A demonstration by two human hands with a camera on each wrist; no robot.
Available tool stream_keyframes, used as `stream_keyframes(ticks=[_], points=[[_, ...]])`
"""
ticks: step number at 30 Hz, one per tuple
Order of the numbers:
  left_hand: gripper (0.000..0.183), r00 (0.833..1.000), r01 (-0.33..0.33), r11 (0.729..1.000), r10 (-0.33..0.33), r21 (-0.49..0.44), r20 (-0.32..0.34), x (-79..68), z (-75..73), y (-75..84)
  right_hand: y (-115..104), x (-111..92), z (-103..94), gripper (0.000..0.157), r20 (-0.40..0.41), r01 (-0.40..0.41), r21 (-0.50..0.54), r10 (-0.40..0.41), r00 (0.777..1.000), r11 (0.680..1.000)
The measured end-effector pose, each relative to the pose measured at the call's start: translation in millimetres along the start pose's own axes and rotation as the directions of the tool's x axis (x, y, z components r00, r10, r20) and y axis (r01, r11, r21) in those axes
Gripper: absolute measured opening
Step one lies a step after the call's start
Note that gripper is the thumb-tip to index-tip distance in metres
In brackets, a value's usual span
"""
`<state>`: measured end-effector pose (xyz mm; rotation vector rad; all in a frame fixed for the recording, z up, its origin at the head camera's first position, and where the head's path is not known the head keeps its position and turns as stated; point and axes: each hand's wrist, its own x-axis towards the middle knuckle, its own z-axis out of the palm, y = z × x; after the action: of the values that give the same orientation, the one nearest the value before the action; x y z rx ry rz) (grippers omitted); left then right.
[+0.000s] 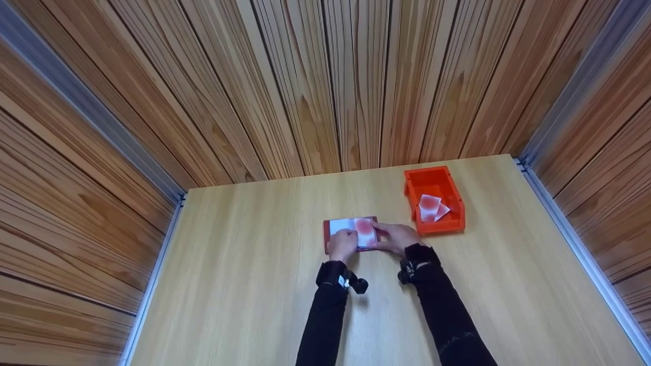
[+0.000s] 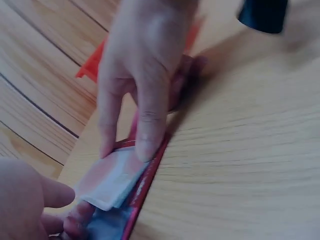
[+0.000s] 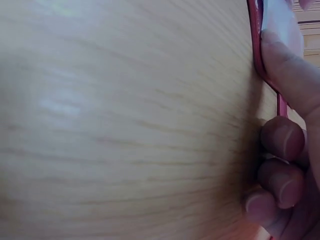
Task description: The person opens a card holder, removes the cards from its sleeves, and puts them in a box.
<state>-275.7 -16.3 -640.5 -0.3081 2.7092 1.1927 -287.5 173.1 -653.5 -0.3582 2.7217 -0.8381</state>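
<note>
A small stack of square white cards with pink round prints lies over a flat red-edged holder on the table. My right hand pinches the stack between thumb and fingers, as the left wrist view also shows; its other fingers curl beside the holder. My left hand is over the holder's left part, fingers bent. In the left wrist view, the left thumb and fingertips are close to the near end of the cards; whether they grip is unclear. A dark, shiny surface shows below the cards.
An orange bin stands behind and to the right of the hands, with a few similar white-and-pink cards inside. Wood-panelled walls rise at the table's back and sides, with metal rails along the side edges.
</note>
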Motion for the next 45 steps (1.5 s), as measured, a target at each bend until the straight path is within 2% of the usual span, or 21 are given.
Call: stream_keyframes(ticks=[3, 6, 9, 16, 22, 32, 38, 45], points=[[0.032, 0.996, -0.054, 0.994, 0.061, 0.096, -0.066, -1.4, 6.5, -1.5, -1.4, 1.0, 0.3, 0.075, 0.015, -0.011, -0.004, 0.011, 1.0, 1.0], [0.025, 0.988, -0.086, 0.987, 0.102, 0.136, -0.117, -3.2, 10.4, -2.6, -2.7, 1.5, 0.1, 0.074, 0.008, -0.002, -0.03, 0.003, 1.0, 1.0], [0.023, 0.983, -0.106, 0.983, 0.127, 0.152, -0.134, -4.1, 10.3, -4.2, -3.5, 1.3, -0.2, 0.073, -0.002, 0.018, -0.054, -0.018, 1.0, 0.998], [0.022, 0.985, -0.117, 0.991, 0.124, 0.064, -0.119, -1.3, 3.3, -12.9, -4.7, -0.2, -0.2, 0.076, 0.016, 0.006, -0.054, -0.006, 1.0, 0.999], [0.022, 0.971, -0.181, 0.983, 0.184, 0.035, -0.152, -1.0, -9.9, -27.5, -4.3, -1.4, -1.8, 0.076, 0.014, 0.0, -0.04, 0.0, 1.0, 0.999], [0.021, 0.972, -0.157, 0.986, 0.144, -0.058, -0.183, -1.3, -35.2, -49.9, 0.5, -3.8, -0.9, 0.076, -0.001, -0.011, -0.022, 0.011, 1.0, 1.0], [0.019, 0.967, -0.177, 0.982, 0.161, -0.067, -0.199, -4.3, -36.2, -53.3, 1.7, -4.7, -0.1, 0.074, -0.021, 0.026, -0.045, -0.027, 0.999, 0.999], [0.021, 0.974, -0.142, 0.988, 0.129, -0.058, -0.185, -5.4, -38.9, -49.6, -2.3, -4.3, -1.2, 0.073, -0.006, 0.01, -0.046, -0.011, 1.0, 0.999]])
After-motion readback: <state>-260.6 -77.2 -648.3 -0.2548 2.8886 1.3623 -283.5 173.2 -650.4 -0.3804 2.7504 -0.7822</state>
